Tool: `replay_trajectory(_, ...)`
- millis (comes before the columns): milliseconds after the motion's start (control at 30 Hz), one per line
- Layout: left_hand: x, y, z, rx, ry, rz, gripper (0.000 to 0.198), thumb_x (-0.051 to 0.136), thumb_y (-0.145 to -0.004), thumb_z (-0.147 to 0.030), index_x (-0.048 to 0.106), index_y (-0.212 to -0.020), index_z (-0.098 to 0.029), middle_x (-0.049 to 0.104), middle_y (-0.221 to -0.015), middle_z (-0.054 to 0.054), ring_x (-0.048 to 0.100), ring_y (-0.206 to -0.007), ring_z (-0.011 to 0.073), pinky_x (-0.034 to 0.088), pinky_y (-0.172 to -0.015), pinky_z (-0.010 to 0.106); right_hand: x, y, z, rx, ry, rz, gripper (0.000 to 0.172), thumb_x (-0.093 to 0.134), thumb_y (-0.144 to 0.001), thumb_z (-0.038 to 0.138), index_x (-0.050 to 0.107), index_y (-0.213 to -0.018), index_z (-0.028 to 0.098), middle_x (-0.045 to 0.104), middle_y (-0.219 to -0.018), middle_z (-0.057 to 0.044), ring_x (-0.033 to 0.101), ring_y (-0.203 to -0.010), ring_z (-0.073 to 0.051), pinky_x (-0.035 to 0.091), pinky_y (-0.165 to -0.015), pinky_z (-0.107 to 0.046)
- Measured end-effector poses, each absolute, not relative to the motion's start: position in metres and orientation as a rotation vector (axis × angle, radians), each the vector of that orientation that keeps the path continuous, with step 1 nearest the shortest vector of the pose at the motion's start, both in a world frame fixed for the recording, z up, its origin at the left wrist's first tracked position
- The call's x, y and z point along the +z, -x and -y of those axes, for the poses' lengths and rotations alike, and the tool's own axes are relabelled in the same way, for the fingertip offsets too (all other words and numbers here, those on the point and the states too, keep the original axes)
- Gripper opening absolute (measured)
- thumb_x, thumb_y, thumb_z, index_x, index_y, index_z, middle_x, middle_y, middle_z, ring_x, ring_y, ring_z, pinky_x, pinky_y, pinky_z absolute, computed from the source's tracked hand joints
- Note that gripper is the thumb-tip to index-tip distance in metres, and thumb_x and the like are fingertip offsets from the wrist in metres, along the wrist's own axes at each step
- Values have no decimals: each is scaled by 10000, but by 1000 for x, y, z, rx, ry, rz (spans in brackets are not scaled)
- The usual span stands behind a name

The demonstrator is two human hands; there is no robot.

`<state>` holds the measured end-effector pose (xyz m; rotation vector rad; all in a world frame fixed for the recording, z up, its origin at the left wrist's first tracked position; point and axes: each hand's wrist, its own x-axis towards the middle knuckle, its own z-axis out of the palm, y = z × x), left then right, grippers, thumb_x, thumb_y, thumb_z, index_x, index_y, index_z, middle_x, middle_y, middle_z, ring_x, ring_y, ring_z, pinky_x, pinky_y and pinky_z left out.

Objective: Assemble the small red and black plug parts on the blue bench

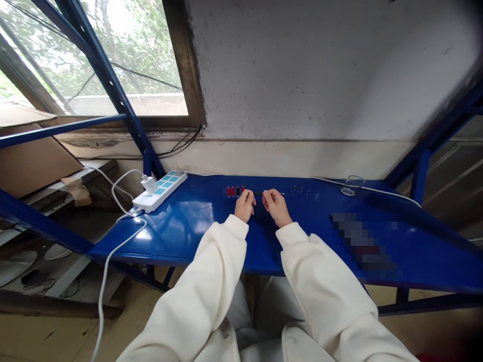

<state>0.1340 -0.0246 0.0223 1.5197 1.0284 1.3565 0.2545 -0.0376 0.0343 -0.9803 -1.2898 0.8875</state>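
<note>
My left hand (245, 205) and my right hand (276, 207) are close together above the blue table, both with fingers pinched. Between them runs a thin dark stick (258, 194), its left end at the fingers of my left hand. A narrow pale tip (283, 194) pokes out to the right of my right hand's fingers; whether it belongs to the same stick I cannot tell. Just left of my left hand, small red cylinders (228, 192) and a black cylinder (238, 191) stand in a row. Several tiny dark pieces (298, 189) lie scattered right of my right hand.
A white power strip (160, 191) with a plugged-in adapter (149, 184) sits at the table's left end, its cable (109, 261) hanging down in front. A clear glass (352, 186) stands at the back right. Blue posts (419, 176) and a wall (302, 75) bound the blue table (181, 236).
</note>
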Motion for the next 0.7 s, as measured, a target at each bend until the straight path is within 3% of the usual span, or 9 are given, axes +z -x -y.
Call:
replay_trajectory(400, 32, -136, 25, 1312, -1205, -986, 365, 436, -788, -466, 323, -582, -187, 308, -406, -90, 304, -266, 34, 236, -296, 180, 32, -254, 38, 900, 971, 1341, 319, 470, -779, 496, 416, -670, 201, 455, -554, 54, 348, -393, -50, 269, -394, -208)
replay_trajectory(600, 29, -134, 21, 1327, -1141, -979, 404, 462, -774, -444, 280, -518, -190, 298, -364, -80, 293, -266, 35, 225, -302, 186, 31, -255, 37, 866, 969, 1376, 303, 458, -787, 491, 426, -705, 201, 457, -576, 52, 373, -406, -54, 293, -402, -206)
replay_trajectory(700, 30, -134, 21, 1347, -1152, -982, 355, 473, -768, -449, 364, -573, -173, 367, -410, -74, 318, -280, 31, 241, -305, 177, 28, -256, 33, 870, 966, 1388, 302, 470, -771, 505, 437, -803, 206, 480, -632, 50, 404, -417, -53, 319, -404, -202)
